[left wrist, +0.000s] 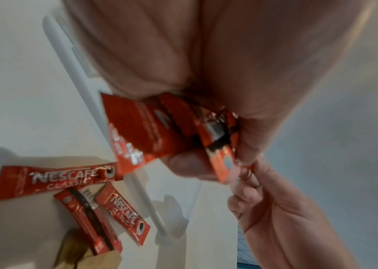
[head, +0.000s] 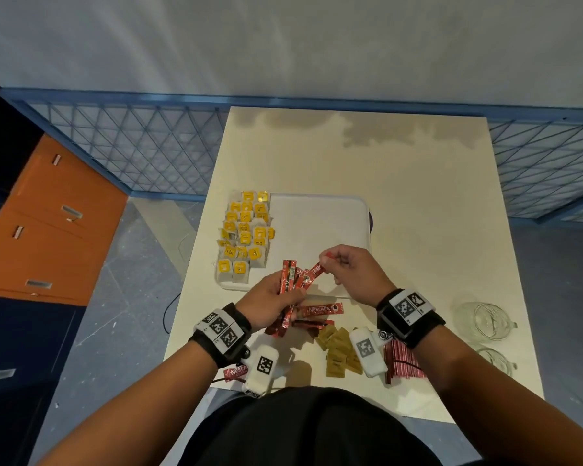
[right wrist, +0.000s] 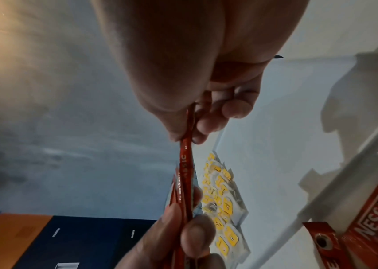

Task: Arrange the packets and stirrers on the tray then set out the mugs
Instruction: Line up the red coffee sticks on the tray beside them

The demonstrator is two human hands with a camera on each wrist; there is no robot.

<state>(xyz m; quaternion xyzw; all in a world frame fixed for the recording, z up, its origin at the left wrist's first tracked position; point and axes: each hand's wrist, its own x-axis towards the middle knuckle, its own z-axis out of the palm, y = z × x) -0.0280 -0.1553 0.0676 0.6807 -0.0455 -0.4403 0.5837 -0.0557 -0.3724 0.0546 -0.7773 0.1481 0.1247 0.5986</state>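
Tray (head: 320, 227) sits mid-tabletop (head: 401, 183); its left strip is filled with yellow tea bags (head: 246, 235) in rows, the rest bare.

We hold a bunch of red coffee sticks (head: 288, 280) in our left hand (head: 270, 301), fingers curled round the bunch over the tray's near edge. Our right hand (head: 350, 267) pinches the far end of one stick (head: 317, 272) between thumb and fingertips; its other end is at the bunch. Both grips are closed on sticks. We cannot tell whether the single stick is going into the bunch or coming out.

Loose coffee sticks (head: 322, 309) lie on the tabletop just near the tray. Brown sugar packets (head: 337, 348) are heaped nearer us; red-striped stirrers (head: 403, 363) lie to their right, partly under our right wrist. Two glass mugs (head: 485, 321) stand at the near right, well apart from the tray.

Step in hand, as we judge it: squaring the coffee sticks into one bunch before laying them on the tray. Tea done; sugar, stirrers and mugs untouched.

Next move calls for aligning the stick ends, gathering the loose ones, then setting the bunch down beside the tea bags without disturbing the rows.
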